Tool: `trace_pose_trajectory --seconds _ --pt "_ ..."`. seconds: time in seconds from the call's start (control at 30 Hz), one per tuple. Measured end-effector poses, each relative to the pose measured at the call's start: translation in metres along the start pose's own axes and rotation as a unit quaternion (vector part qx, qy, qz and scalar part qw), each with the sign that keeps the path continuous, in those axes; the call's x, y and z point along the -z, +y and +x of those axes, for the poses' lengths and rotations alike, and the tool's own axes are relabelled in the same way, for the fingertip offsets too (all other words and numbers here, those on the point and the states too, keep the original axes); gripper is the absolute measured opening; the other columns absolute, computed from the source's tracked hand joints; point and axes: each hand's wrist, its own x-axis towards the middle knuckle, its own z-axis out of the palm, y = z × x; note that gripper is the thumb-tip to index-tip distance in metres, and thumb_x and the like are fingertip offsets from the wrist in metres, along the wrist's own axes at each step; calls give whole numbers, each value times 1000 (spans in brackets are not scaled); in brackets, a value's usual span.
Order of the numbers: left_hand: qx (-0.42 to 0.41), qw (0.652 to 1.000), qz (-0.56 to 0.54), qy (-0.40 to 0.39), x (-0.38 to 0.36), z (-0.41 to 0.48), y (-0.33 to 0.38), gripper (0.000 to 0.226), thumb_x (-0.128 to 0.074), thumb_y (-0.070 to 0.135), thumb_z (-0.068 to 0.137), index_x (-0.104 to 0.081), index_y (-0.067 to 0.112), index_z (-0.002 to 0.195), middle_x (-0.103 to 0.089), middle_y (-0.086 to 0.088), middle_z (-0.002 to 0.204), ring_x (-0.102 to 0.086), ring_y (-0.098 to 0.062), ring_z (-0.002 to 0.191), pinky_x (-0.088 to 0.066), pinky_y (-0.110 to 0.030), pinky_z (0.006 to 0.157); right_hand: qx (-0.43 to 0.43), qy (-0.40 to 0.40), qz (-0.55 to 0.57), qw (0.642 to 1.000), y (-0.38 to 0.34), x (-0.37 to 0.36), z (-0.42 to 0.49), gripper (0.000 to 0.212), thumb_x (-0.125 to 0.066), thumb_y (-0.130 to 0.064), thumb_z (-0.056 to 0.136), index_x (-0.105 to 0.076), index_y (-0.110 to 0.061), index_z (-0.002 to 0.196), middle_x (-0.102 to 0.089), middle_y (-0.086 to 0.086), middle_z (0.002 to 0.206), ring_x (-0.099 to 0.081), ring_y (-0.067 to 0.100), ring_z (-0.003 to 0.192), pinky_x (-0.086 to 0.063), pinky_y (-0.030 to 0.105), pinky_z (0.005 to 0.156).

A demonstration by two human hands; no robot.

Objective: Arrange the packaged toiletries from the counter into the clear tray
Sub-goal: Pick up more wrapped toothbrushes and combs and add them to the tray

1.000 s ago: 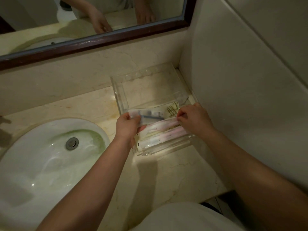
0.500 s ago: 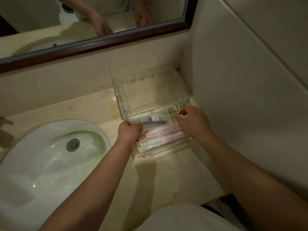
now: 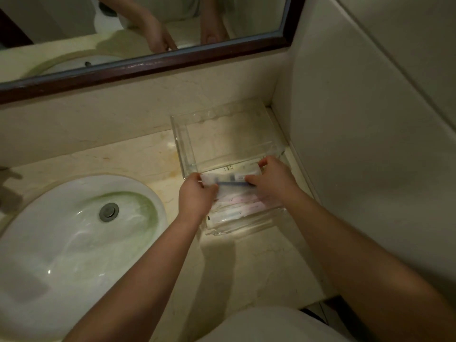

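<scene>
The left hand (image 3: 196,197) and right hand (image 3: 275,180) pinch a flat clear-wrapped packet (image 3: 230,181) by its ends over the clear plastic tray (image 3: 179,141), pink-striped packets (image 3: 243,206) just beneath the fingers (image 3: 251,179). Lower it level (both ends together), parallel to those.

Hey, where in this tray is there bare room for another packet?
The far half of the tray, from the packets to its back wall, is bare. So is the counter between sink and tray. The near end is crowded: stacked packets, with left hand and right hand gripping the top packet.
</scene>
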Motion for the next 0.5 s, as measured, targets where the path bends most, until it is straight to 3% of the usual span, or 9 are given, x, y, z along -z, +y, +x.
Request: trace_pose_trajectory --seconds 0.07,0.17,0.23,0.3,0.4,0.5 --pt "-48 994 83 43 -3 -4 1 28 -66 24 83 -57 11 106 -67 -5 83 -65 -28 78 -48 -34 63 5 47 -45 998 -2 -1 -1 59 -74 -54 69 -51 -23 114 -66 0 105 -63 22 93 -47 32 74" --pt "-85 976 191 55 -7 -14 2 41 -62 30 87 -50 9 120 -64 -14 105 -63 -34 90 -48 -36 68 13 88 -88 992 -2 -2 0 60 -74 -54 69 -50 -21 113 -67 1 105 -64 24 95 -39 30 70" --pt "-126 947 289 57 -12 -24 -5 48 -64 27 83 -47 8 123 -53 -18 123 -57 -36 103 -49 -40 79 28 112 -105 988 0 -7 -1 55 -76 -52 68 -52 -21 106 -67 1 101 -63 25 92 -39 31 70" --pt "-202 909 361 57 -19 -32 -10 63 -63 34 83 -41 6 135 -40 -21 141 -42 -38 126 -43 -43 100 62 147 -128 979 2 -10 -4 46 -75 -49 68 -55 -22 100 -64 2 101 -60 26 93 -43 34 74" --pt "-269 873 403 -50 -34 -37 -18 77 -41 53 92 -18 9 151 -13 -16 160 -8 -35 148 -17 -48 119 161 187 -179 952 4 -16 -11 27 -69 -36 78 -64 -24 102 -64 5 107 -56 28 100 -44 39 82" --pt "-249 864 425 -105 -40 -38 -26 85 -25 63 90 0 11 153 9 -11 162 9 -29 149 -7 -47 121 271 128 -207 931 9 -30 -21 31 -59 -20 87 -68 -13 116 -65 13 122 -57 35 115 -47 43 95"
